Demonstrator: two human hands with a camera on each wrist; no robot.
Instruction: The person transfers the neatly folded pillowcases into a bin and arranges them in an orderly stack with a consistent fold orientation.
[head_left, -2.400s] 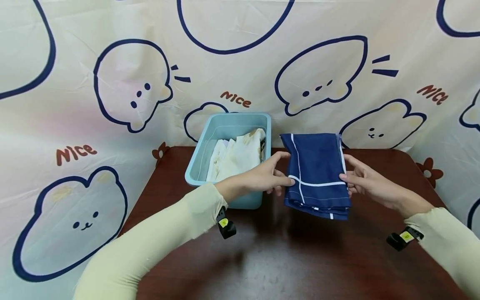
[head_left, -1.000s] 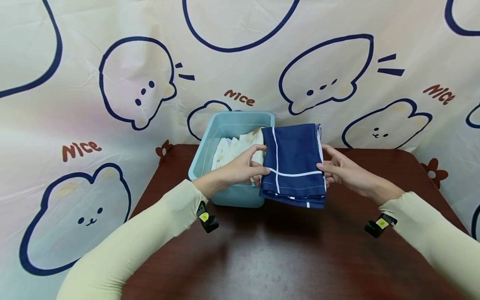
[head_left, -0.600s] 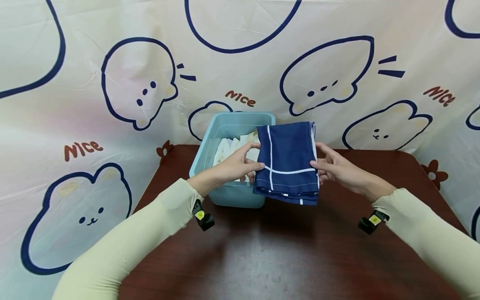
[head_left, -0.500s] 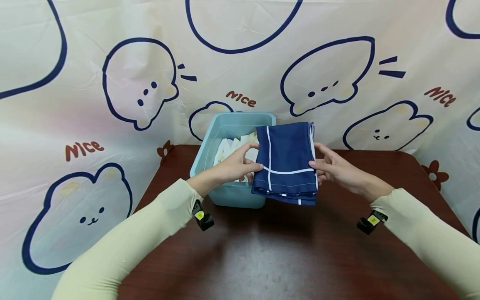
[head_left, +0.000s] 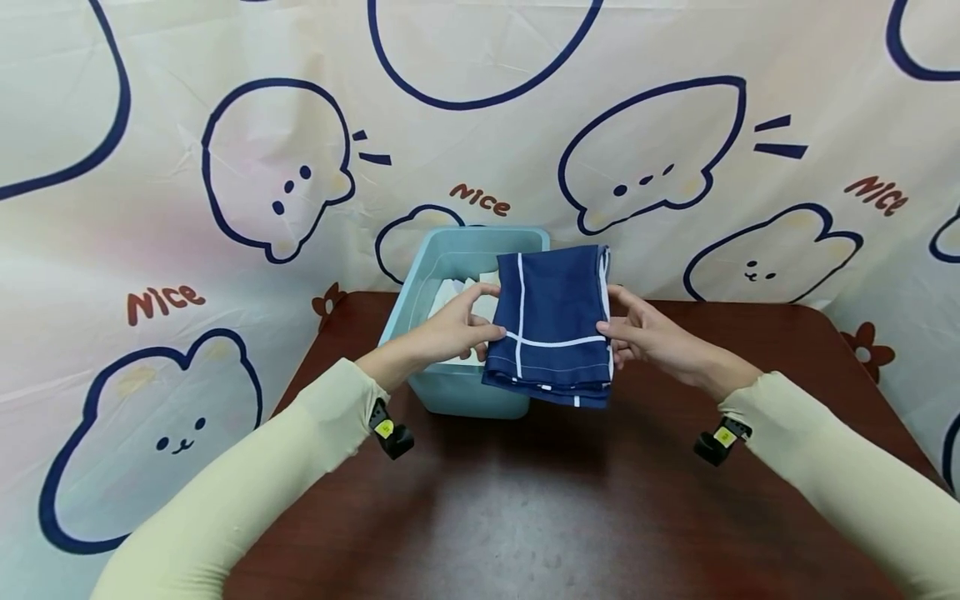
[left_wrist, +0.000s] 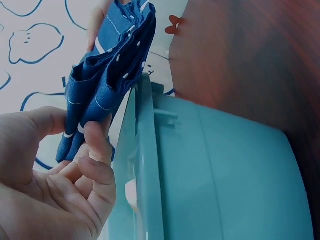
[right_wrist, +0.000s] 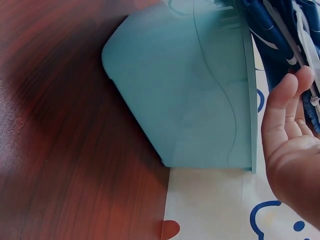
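A folded navy cloth [head_left: 558, 308] with white lines is held up between both hands, over the right side of a light blue plastic bin [head_left: 468, 392]. My left hand [head_left: 450, 329] pinches its left edge, thumb on top and fingers beneath. On the opposite edge, my right hand [head_left: 652, 337] grips it the same way. Several stacked folds of the cloth [left_wrist: 107, 75] show in the left wrist view. Along its side in the right wrist view runs what looks like a white zipper [right_wrist: 306, 35]. White fabric [head_left: 447, 293] lies inside the bin, partly hidden by the left hand and the cloth.
The bin stands near the back of a dark red-brown wooden table [head_left: 525, 508]. Behind it hangs a pale curtain [head_left: 660, 42] printed with blue cartoon outlines. A black strap-on device [head_left: 392, 432] sits on the left wrist, and another [head_left: 722, 440] on the right.
Both hands have carried the navy cloth leftward, from beside the bin to over its right part. It now covers more of the white fabric. The grip looks the same.
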